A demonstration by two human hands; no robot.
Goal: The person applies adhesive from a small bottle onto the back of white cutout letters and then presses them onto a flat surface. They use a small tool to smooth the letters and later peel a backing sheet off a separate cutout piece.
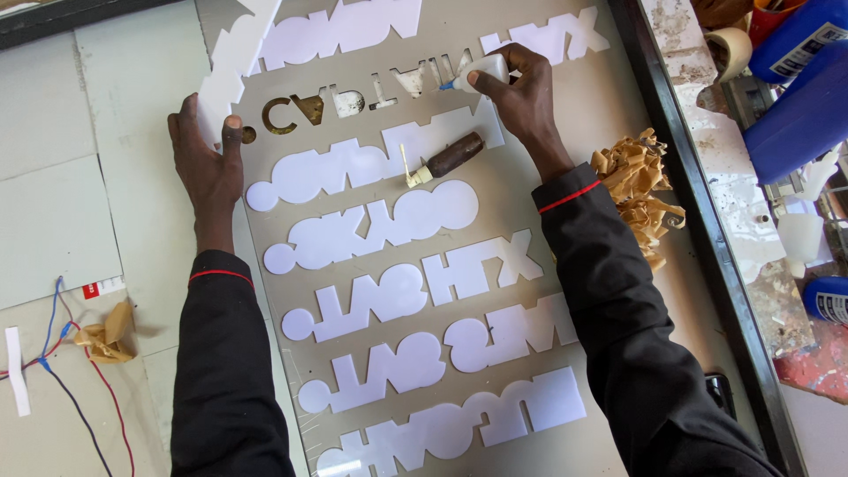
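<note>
We count two hands: the left hand (208,163) and the right hand (521,93). We see one small white glue bottle (484,72), one brown-handled knife (446,159) and one grey stencil sheet (495,208). We also count two heaps of tan paper peelings (640,190) (106,334).

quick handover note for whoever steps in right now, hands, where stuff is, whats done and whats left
Left hand: holds the white cut plastic piece lifted at the grey cutout sign panel's top left edge.
Right hand: grips a small white glue bottle with blue nozzle, tip at the gold-backed letter row.
Brown-handled knife lies mid-panel; curled tan peelings sit to the right.
Done: the rows below hold white inserts.
Left: the gold row looks partly unfilled.
</note>
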